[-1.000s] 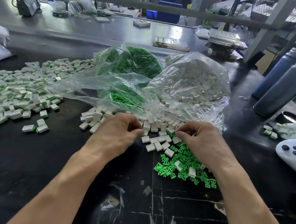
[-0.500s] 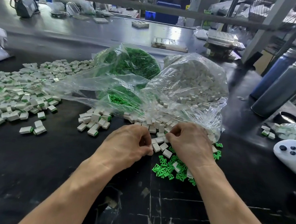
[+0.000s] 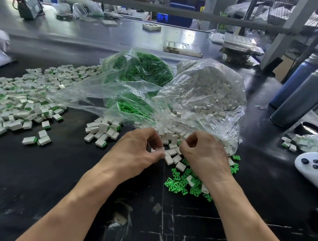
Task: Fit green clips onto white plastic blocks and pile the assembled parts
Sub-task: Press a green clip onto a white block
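Left hand (image 3: 134, 152) pinches white block (image 3: 159, 150); right hand (image 3: 202, 155) curled, contents unclear.
Big assembled pile (image 3: 17, 102) done; both bags mostly full.

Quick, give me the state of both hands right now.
Left hand: fingers curled, pinching a white block.
Right hand: fingers curled; a bit of green shows at the fingertips, but what it holds cannot be told.

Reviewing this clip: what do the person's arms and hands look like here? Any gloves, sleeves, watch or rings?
Both forearms are bare up to the bottom edge of the picture; no sleeve shows. The left hand and the right hand wear no gloves. No watch, band or bracelet shows on either wrist, and no ring on the fingers in view, though several fingertips are curled out of sight. No tape or markings are visible.
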### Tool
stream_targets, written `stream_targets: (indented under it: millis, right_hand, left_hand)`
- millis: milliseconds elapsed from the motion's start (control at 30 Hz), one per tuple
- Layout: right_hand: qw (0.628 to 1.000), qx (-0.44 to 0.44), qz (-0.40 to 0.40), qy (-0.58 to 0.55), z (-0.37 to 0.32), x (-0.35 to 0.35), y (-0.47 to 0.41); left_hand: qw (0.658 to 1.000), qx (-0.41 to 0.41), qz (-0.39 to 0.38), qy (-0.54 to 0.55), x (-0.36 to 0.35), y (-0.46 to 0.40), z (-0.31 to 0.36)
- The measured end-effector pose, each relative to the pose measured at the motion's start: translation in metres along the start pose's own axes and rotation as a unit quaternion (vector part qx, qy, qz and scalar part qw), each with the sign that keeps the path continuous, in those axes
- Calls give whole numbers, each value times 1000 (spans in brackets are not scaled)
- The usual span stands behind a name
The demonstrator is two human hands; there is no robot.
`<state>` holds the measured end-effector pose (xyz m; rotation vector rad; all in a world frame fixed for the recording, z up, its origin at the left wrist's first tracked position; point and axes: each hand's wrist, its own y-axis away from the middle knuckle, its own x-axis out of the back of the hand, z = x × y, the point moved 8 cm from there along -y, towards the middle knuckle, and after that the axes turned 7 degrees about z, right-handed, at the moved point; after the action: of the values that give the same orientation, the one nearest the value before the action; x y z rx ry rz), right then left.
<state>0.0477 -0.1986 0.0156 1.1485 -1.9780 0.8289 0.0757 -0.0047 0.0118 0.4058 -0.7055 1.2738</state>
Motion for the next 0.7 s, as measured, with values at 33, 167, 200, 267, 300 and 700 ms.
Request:
stream_targets:
  millis: [33,167,200,267,300,700]
  right_hand:
    - [999,9,7,-30,-1,2,1]
    - [976,5,29,-215,-4,8,5]
    - [964,-4,24,-265,-5,7,7]
    - [938,-19,4,-346,-7,4,10]
    - [926,-24,-7,-377,-8,3,12]
    - [873,-33,-27,-486,-20,3,18]
  left_hand:
    - [1000,-2,11,23,2,-1,1]
    - [993,-9,49,106,6,-3,6]
    - [990,-10,54,128,7,-3,7]
    - [983,-14,59,174,7,-3,9]
    - [978,-16,58,198,7,-3,9]
    - [959,-35,70,271,5,-4,11]
